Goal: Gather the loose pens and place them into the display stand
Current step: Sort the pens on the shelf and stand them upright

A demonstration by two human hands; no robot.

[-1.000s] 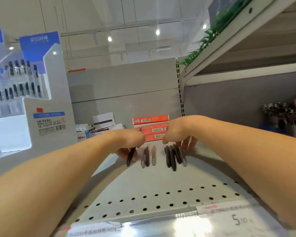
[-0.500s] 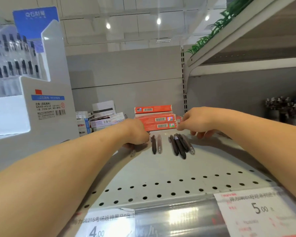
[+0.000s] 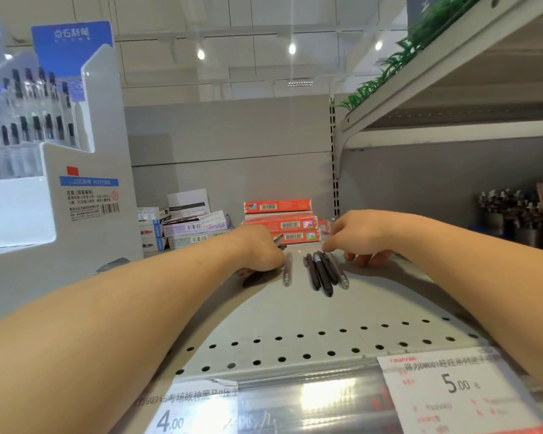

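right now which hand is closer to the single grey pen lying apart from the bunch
Left. The left hand sits right beside the single grey pen, seemingly touching it. The right hand is beyond the pen bunch.

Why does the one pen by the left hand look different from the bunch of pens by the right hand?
The single pen lies alone and looks grey and pale; the bunch of pens lies side by side, touching, and most look darker. The single pen sits beside the left hand; the bunch sits beside the right hand. Both lie flat on the shelf, pointing the same way.
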